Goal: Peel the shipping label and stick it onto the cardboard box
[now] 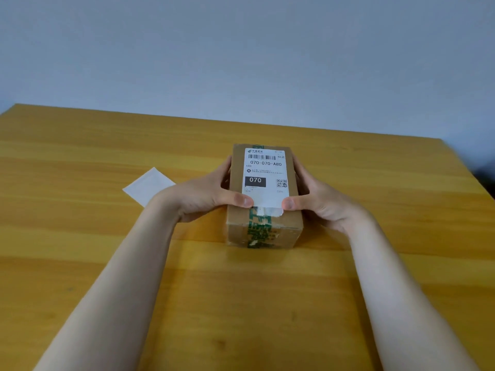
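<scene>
The box [263, 223] is a small brown cardboard carton, sealed lengthwise with green-printed tape, standing flat with one short end toward the camera. The label [266, 175] is white, printed with a barcode, "070-070-A80", a black "070" block and a QR code. It lies on the box's top face, covering most of it, its near edge slightly wrinkled over the tape.

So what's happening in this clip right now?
A person grips a cardboard box from both sides on a wooden table. The shipping label already lies on the box top, and the left hand and right hand press their thumbs on its near edge. A white sheet, probably the peeled backing, lies to the left.
</scene>
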`<state>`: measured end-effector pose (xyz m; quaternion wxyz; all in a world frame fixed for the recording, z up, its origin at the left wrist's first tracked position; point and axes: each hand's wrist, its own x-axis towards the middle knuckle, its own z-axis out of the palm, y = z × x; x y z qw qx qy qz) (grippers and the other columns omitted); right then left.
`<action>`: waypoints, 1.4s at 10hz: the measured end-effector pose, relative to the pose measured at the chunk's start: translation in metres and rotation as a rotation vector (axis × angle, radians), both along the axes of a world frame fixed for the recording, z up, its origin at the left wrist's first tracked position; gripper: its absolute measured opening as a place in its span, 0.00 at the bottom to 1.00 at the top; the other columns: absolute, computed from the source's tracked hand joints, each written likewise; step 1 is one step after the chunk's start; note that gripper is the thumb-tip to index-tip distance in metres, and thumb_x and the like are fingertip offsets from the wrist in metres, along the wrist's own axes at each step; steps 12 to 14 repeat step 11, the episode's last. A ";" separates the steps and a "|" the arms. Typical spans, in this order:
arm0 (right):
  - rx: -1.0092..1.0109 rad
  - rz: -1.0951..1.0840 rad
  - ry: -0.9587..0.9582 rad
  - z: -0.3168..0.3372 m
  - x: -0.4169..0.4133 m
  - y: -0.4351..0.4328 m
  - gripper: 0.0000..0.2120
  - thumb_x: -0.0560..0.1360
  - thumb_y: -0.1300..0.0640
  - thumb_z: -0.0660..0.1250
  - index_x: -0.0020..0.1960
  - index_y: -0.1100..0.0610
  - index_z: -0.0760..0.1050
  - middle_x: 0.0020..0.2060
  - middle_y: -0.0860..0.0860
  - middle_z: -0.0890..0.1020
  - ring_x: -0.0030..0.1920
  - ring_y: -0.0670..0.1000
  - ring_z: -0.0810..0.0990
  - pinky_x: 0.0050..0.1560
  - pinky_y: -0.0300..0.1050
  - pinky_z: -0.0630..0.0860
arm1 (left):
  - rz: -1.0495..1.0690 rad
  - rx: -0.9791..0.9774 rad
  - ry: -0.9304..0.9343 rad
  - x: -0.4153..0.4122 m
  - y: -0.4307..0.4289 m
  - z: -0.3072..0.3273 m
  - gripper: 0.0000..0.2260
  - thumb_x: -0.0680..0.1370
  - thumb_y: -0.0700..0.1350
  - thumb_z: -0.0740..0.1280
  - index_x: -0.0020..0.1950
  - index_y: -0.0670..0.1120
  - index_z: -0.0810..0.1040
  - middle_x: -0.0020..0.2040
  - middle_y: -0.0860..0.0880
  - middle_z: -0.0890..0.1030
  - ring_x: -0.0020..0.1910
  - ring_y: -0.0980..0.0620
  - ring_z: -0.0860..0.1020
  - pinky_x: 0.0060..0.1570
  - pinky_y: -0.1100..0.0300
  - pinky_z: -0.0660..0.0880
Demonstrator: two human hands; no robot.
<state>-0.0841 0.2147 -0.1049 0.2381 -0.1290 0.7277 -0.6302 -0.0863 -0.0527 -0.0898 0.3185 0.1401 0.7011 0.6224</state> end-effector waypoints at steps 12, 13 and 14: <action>0.289 -0.522 0.051 0.006 0.159 -0.008 0.22 0.87 0.44 0.59 0.76 0.52 0.74 0.74 0.48 0.76 0.72 0.49 0.74 0.67 0.43 0.68 | 0.496 -0.219 0.144 0.160 0.002 -0.013 0.16 0.86 0.56 0.59 0.67 0.52 0.80 0.66 0.51 0.81 0.68 0.51 0.76 0.63 0.57 0.70; 0.289 -0.522 0.051 0.006 0.159 -0.008 0.22 0.87 0.44 0.59 0.76 0.52 0.74 0.74 0.48 0.76 0.72 0.49 0.74 0.67 0.43 0.68 | 0.496 -0.219 0.144 0.160 0.002 -0.013 0.16 0.86 0.56 0.59 0.67 0.52 0.80 0.66 0.51 0.81 0.68 0.51 0.76 0.63 0.57 0.70; 0.289 -0.522 0.051 0.006 0.159 -0.008 0.22 0.87 0.44 0.59 0.76 0.52 0.74 0.74 0.48 0.76 0.72 0.49 0.74 0.67 0.43 0.68 | 0.496 -0.219 0.144 0.160 0.002 -0.013 0.16 0.86 0.56 0.59 0.67 0.52 0.80 0.66 0.51 0.81 0.68 0.51 0.76 0.63 0.57 0.70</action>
